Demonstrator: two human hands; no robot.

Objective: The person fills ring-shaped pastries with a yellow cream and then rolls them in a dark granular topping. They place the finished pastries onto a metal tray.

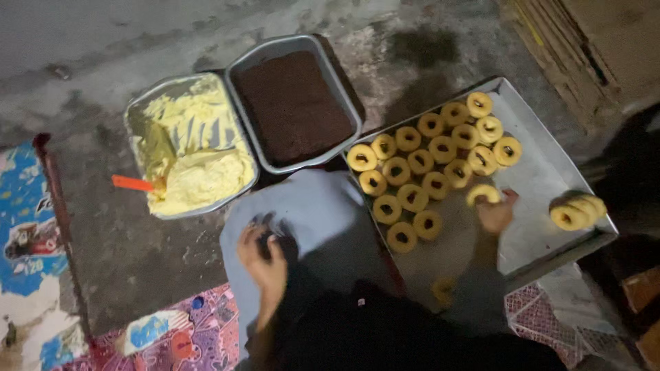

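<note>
Setting the ring-shaped pastry point(483, 194) down beside the rows already on the metal tray point(550, 178), your right hand point(496, 214) pinches it lightly between fingertips; keep that hold gentle so the ring stays round, and line it up just beside its neighbours. Your left hand point(265, 257) is curled around something dark over the grey board point(316, 213); what it is I cannot tell.

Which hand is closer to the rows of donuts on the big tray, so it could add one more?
The right hand. It is already over the big tray, holding a donut beside the rows of donuts. The left hand is off the tray, over the grey board, gripping something dark.
</note>
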